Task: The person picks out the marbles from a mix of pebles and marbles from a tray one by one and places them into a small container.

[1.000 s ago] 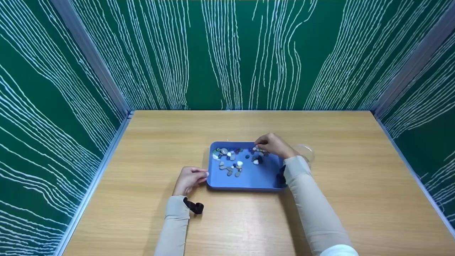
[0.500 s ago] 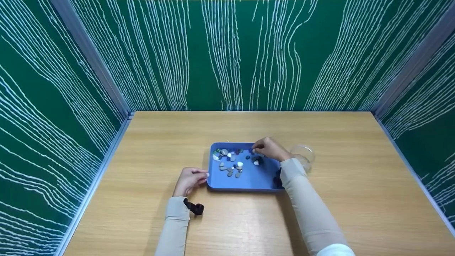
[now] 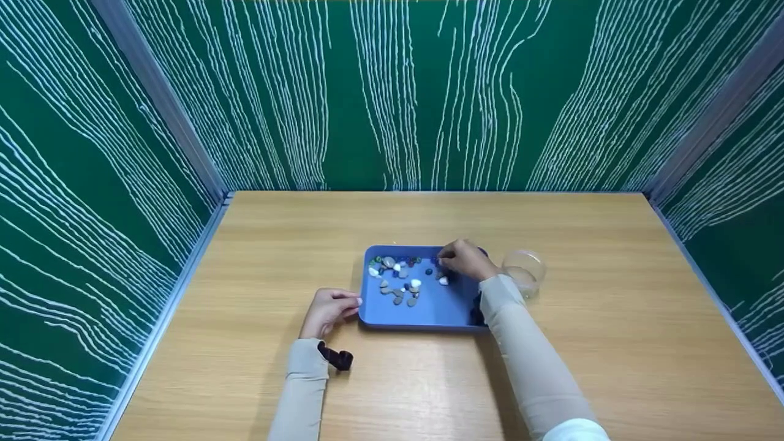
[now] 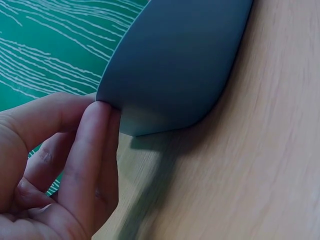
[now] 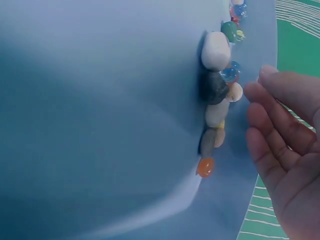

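Observation:
A blue tray [image 3: 450, 309] holds scattered pebbles and glass marbles. My left hand [image 3: 327, 311] pinches the tray's left rim between thumb and fingers; the left wrist view shows the grip on the tray wall [image 4: 175, 65] closely. Over the tray's far right part is my right hand [image 3: 467, 260], its fingers loosely bent, with nothing visible between them. In the right wrist view, its fingertips are beside a row of stones: a white pebble [image 5: 216, 51], a black pebble [image 5: 214, 87], a small cream stone [image 5: 234, 92], a grey pebble [image 5: 217, 113] and an orange bead [image 5: 205, 166].
A clear round container [image 3: 524, 272] stands on the wooden table [image 3: 404, 380], just right of the tray. Green panels [image 3: 343, 92] with white wavy lines enclose the table at the back and sides. A black strap [image 3: 335, 356] hangs at the left wrist.
My right hand has moved slightly toward me over the tray's far right part, uncovering more of the clear container. My left hand keeps its hold on the tray rim.

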Available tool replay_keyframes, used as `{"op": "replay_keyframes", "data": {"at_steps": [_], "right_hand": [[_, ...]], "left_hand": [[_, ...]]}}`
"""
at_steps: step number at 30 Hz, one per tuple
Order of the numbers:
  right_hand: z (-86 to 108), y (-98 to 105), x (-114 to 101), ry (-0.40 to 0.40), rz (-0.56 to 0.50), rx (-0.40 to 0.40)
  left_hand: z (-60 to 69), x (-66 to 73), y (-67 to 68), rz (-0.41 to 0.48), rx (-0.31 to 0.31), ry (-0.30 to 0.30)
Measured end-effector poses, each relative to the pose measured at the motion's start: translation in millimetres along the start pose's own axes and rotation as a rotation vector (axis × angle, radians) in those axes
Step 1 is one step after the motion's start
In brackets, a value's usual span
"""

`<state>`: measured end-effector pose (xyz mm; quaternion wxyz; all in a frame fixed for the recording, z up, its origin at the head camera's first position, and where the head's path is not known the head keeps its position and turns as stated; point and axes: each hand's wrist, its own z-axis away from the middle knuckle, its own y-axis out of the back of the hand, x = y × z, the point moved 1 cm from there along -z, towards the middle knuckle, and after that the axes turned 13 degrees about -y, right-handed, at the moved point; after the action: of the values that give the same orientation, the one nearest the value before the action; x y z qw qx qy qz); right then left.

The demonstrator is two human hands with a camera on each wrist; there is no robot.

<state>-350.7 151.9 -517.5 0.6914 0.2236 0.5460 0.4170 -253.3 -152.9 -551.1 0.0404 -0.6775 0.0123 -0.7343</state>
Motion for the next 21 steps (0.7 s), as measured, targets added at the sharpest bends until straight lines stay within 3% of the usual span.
{"op": "replay_keyframes", "data": {"at_steps": [21], "right_hand": [[-4.3, -10.5, -4.8, -0.043, 0.056, 0.027]], "left_hand": [[-0.6, -1.8, -0.4, 0.000, 0.007, 0.003]]}}
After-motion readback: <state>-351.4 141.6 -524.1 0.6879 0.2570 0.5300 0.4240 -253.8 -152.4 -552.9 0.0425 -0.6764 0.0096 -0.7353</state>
